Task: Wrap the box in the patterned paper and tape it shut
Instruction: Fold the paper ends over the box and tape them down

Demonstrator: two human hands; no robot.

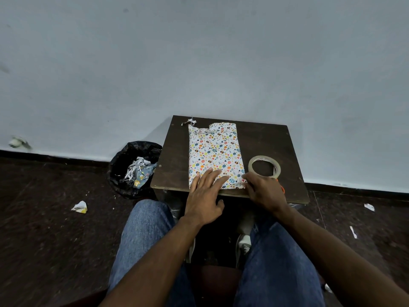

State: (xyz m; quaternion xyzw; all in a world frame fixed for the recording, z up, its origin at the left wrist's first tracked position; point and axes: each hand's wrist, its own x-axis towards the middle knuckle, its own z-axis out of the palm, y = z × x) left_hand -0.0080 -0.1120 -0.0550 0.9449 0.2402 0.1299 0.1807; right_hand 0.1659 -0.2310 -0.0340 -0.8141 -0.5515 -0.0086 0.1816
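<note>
- On the dark wooden table [261, 138], the box [215, 151] lies flat and lengthwise, already covered in patterned paper [212, 140] printed with small coloured shapes on white.
- Left hand [204, 196] rests on the box's near end, fingers straight and spread, gripping nothing.
- Right hand [264, 192] sits at the box's near right corner; its fingertips meet the paper there, but I cannot tell whether they pinch it or only press.
- Just right of the box lies a tape roll [264, 166], a flat pale ring; something orange [282, 188] peeks from under the right hand.
- Risk: the box's far end looks ragged and torn, so pulling the thin paper could rip it further.
- Risk: lifting the left hand before taping may let the near fold spring open.
- Beyond the box's far left corner lies a paper scrap [189, 122].
</note>
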